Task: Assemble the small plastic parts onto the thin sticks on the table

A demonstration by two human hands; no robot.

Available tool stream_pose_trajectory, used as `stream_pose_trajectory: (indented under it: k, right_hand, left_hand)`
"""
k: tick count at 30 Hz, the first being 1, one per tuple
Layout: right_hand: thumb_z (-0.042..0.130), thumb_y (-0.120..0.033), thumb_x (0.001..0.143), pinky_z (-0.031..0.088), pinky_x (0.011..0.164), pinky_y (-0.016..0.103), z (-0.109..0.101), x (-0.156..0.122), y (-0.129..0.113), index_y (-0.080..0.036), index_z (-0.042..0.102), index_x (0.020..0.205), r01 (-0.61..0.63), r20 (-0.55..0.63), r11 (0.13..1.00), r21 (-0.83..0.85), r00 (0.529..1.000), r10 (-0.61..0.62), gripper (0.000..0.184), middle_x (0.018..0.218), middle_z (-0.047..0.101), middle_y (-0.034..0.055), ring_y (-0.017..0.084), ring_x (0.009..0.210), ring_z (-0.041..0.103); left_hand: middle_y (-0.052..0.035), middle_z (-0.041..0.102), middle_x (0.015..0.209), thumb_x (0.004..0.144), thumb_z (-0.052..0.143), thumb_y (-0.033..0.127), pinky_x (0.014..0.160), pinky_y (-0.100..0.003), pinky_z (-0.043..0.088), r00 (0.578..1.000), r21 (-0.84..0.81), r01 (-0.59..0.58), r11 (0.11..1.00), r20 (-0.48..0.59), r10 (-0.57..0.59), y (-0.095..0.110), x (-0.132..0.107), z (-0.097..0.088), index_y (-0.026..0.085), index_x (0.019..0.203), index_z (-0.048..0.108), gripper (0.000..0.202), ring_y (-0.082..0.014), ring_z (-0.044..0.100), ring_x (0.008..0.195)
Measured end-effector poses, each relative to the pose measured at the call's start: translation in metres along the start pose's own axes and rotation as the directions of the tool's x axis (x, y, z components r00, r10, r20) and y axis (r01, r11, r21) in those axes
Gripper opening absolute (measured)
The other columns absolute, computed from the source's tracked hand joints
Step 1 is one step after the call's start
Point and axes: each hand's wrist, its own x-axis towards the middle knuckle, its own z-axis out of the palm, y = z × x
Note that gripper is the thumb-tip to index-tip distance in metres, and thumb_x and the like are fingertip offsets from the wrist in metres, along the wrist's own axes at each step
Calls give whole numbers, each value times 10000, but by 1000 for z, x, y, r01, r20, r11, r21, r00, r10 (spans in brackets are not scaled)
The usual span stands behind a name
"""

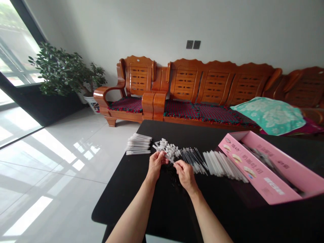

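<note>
In the head view, the person sits at a black tabletop [157,130] and both bare arms reach forward to its middle. The left hand [155,163] and the right hand [186,175] are close together, and each has a narrow grip, holding a thin white plastic stick [170,158] between them, although the fingers hide part of it. Just beyond the hands lies a loose heap of small white plastic pieces [166,150], and the stick is touching its near edge. These pieces and the stick look very light and rather stiff, so I think they can slide or roll easily on the smooth surface, and a thin stick is best taken by its middle with a soft pinch. To the left of the heap is a neat bundle of white tubes [138,144]. To the right are thin dark rods [193,160], then a row of wider white tubes [222,165], and after them an open pink cardboard box [255,168]. Small dark bits [172,179] lie on the tabletop under the hands. Behind the tabletop stand a wooden sofa [215,82] with a green towel [268,114] on it, and a potted plant [60,72] near the window.
</note>
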Motion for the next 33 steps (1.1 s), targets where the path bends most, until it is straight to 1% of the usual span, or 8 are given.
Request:
stream_pose_trajectory:
  k: [3,7,12,19,24,26,30,33]
  right_hand:
    - [530,-392,931,366,532,214,1,0,2,-173,623,773,-19,-16,1000,16,1000,19,286,599,574,-11,117,544,519]
    - [554,-418,917,390,540,211,-2,-1,1,-165,669,884,-36,-34,999,38,999,38,280,678,644,13,130,578,563]
    - [418,-415,980,341,514,223,-5,1,-5,-170,670,776,-16,33,997,-79,999,19,408,566,590,7,125,515,526]
    - [575,-396,894,388,548,218,-2,1,1,-163,680,855,-32,-26,999,-28,999,32,258,670,668,24,137,573,578]
    - [451,-401,962,348,518,227,-5,1,-3,-169,678,788,-11,7,997,-82,1000,12,369,599,627,17,129,533,545]
    - [469,-391,950,353,521,225,-5,2,-3,-170,665,772,-6,-5,997,-79,1000,5,345,611,632,20,130,543,552]
    - [583,-391,883,382,532,215,-4,2,-2,-167,665,861,-52,-32,998,-19,998,51,239,670,657,16,133,572,571]
    - [551,-414,909,356,508,222,-5,1,-4,-167,681,903,-63,-6,997,-41,998,63,279,611,620,2,130,532,540]
  left_hand:
    - [-19,647,594,668,820,524,513,-212,491,1000,15,-7,1000,0,7,0,0,0,98,800,660,475,-116,607,498]
    - [-24,656,604,682,811,525,520,-212,500,1000,21,-23,1000,3,23,0,0,0,102,805,657,468,-115,610,503]
    - [-18,655,603,679,811,529,517,-215,506,1000,31,-29,999,-8,29,0,0,0,108,804,659,465,-115,611,501]
    - [-22,658,609,670,812,537,519,-219,514,999,56,-36,998,-18,37,2,-1,1,109,792,665,469,-118,615,504]
    - [-20,657,608,672,811,541,522,-217,515,999,50,-36,998,-19,37,2,-1,0,113,796,664,469,-117,616,507]
    - [-20,655,606,676,810,539,523,-219,517,999,57,-39,998,-12,40,2,-1,0,113,794,662,467,-119,618,508]
    - [-21,657,613,682,807,535,520,-217,514,999,65,-44,997,-15,45,1,-1,0,112,794,661,461,-118,618,508]
    - [-22,658,614,683,805,538,519,-216,511,999,64,-45,997,-19,46,2,-1,0,111,796,663,464,-116,613,505]
